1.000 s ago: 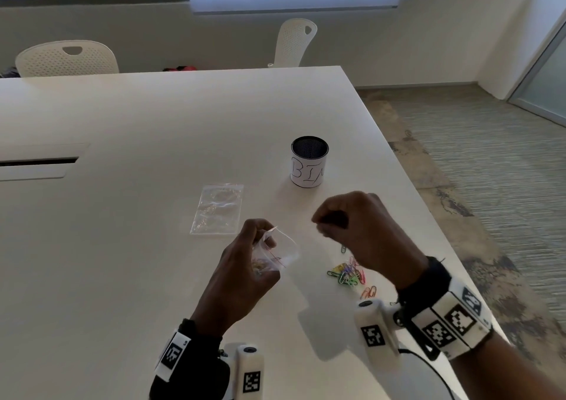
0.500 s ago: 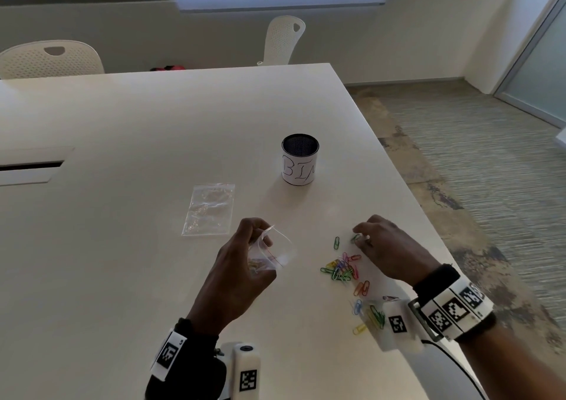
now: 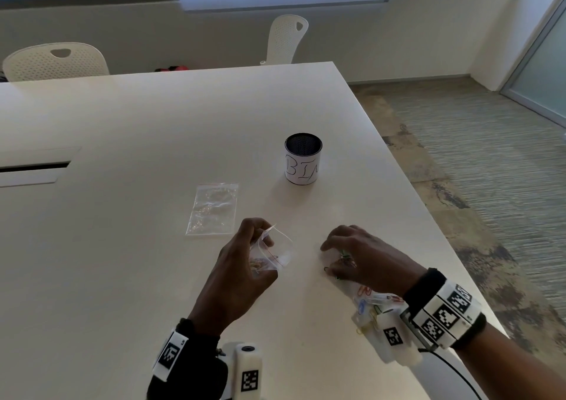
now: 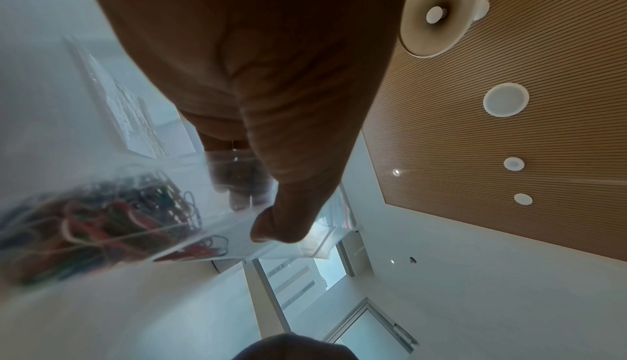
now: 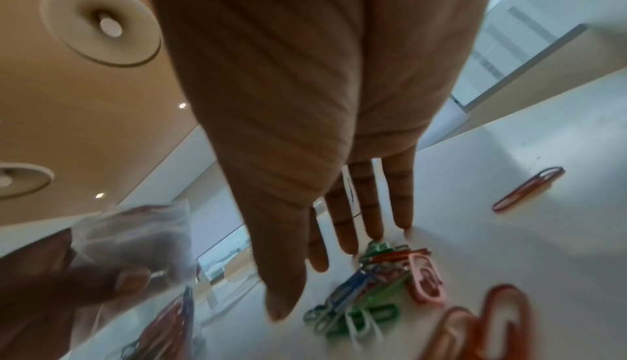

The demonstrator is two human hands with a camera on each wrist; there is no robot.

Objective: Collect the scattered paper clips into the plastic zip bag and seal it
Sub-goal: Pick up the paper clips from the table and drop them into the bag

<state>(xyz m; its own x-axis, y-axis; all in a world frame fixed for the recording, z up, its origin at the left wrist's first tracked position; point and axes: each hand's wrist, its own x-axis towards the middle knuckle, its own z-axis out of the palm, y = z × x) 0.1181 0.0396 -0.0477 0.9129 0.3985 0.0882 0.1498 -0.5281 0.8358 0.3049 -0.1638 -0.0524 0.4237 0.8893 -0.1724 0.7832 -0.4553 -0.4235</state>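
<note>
Collection step in hand, judged partly done. Left hand [image 3: 242, 272] raised off the surface [image 3: 122, 277], thumb and curled fingers pinching the plastic zip bag [image 3: 277, 251] near its rim; mouth held gaping and turned toward the loose pile, presumably to keep the transfer path short. Bag tilted, long axis running from the mouth, nearest the bin [image 3: 303, 159], down toward the wrist; coloured clips already gathered in the low closed end, seen in the left wrist view [image 4: 102, 223]. Seal not yet pressed.

Right hand [image 3: 364, 257] on the near side of the bin, lowered over the paper clips [image 5: 380, 282], fingers extended and spread with tips at or on the surface, nothing yet grasped; posture consistent with raking the pile together before a pinch. Contact with the clips themselves not certain owing to blur. Clips tangled, long axes in mixed directions; several orange ones lying apart toward the wrist [image 5: 475, 325], one more off beyond the little finger [image 5: 529, 188].

Second clear bag [image 3: 214, 208] lying flat left of the bin, long axis running away from the person, untouched.

Risk judged: strays near the wrist easily missed.
</note>
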